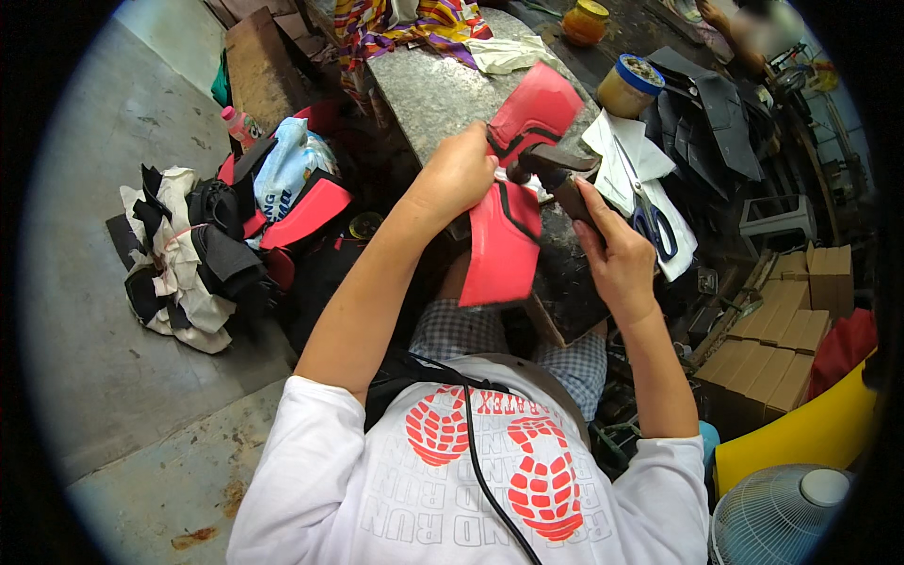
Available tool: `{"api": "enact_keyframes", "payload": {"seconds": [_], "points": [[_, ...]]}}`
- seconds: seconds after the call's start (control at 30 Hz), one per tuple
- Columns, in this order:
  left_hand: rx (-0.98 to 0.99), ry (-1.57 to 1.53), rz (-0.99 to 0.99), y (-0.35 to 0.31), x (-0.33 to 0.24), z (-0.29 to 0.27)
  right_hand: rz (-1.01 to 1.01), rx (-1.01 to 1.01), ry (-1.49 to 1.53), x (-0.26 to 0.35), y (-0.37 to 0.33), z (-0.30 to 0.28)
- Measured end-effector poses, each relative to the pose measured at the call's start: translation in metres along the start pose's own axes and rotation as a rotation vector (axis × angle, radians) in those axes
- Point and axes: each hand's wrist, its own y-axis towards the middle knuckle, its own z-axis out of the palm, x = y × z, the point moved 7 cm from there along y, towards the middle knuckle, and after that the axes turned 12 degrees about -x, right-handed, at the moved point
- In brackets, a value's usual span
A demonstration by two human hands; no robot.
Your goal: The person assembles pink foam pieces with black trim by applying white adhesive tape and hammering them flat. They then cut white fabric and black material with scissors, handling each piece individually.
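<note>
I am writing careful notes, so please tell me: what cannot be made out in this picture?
Head view:
Whether the two red parts join: left hand and hammer cover the middle.
Hammer's lower handle: hidden by the right hand.
White fan: cut off by the lower edge.

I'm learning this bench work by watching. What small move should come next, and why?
Probably ease the left hand slightly back from the dark-headed hammer before any tap: its fingertips, at the two curved, black-trimmed red panels, look close to the hammer's head, and the right hand grips the handle.
</note>
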Motion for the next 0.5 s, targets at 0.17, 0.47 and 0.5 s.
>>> {"api": "enact_keyframes", "payload": {"seconds": [0.17, 0.47, 0.5], "points": [[0.068, 0.04, -0.075, 0.004, 0.003, 0.005, -0.102, -0.121, 0.144, -0.006, 0.004, -0.023], [0.017, -0.283, -0.293, -0.021, -0.002, -0.023, -0.156, -0.004, 0.053, -0.01, -0.005, 0.007], [-0.047, -0.299, -0.256, -0.02, -0.004, -0.027, -0.146, -0.003, 0.063, -0.011, -0.002, 0.004]]}}
